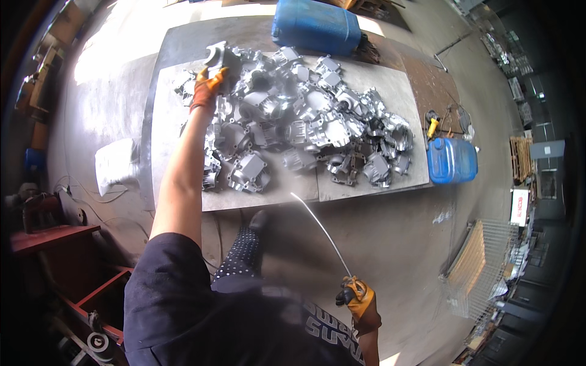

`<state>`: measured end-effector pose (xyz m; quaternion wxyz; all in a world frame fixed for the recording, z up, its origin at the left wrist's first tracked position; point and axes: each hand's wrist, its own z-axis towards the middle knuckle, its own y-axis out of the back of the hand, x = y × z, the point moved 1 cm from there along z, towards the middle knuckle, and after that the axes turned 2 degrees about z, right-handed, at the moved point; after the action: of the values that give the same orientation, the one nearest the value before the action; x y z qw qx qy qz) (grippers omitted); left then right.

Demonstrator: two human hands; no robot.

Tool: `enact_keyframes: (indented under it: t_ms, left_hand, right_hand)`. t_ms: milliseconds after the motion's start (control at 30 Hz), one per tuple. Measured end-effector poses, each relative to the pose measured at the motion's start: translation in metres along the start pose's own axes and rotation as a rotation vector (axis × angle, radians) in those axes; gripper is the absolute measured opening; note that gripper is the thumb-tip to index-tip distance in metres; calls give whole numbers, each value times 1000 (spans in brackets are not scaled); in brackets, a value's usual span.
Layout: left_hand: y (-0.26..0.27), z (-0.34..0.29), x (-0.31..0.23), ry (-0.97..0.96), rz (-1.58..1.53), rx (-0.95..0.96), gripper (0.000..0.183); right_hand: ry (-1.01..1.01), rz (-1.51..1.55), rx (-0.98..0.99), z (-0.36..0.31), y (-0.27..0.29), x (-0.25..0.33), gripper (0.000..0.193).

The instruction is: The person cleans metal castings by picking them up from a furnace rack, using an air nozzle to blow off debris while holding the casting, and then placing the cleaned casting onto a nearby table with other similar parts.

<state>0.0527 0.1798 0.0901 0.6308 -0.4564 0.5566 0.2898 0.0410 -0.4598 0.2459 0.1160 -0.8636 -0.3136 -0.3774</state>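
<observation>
My left hand [207,87], in an orange glove, reaches out over the far left of a heap of metal castings [329,128]. Its fingers grip a silvery casting [215,53] with a curved, open collar. Low on the right, my right hand [359,299] wears a yellow-orange glove with dark fingertips. It is closed around the end of a thin, slightly bent metal rod [323,229], whose far tip points up toward the table's near edge, apart from the castings.
The castings lie on a grey sheet-topped table [274,191]. A large blue drum [316,25] lies at its back; a blue jerrycan [452,160] sits by its right edge, near a yellow-handled tool [433,127]. A wire cage [479,268] stands right, a red metal frame [101,293] left.
</observation>
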Motion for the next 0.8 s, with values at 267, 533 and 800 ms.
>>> enact_keyframes:
  t_ms: [267, 533, 800]
  left_hand:
    - [-111, 6, 60, 217, 1242, -149, 56]
    - [-115, -49, 144, -160, 1217, 149, 76]
    - [-4, -232, 134, -104, 1189, 135, 65]
  right_hand:
    - [197, -310, -5, 74, -15, 35, 27]
    - [186, -172, -49, 139, -65, 129, 39]
    - [510, -1384, -79, 250, -186, 166, 31]
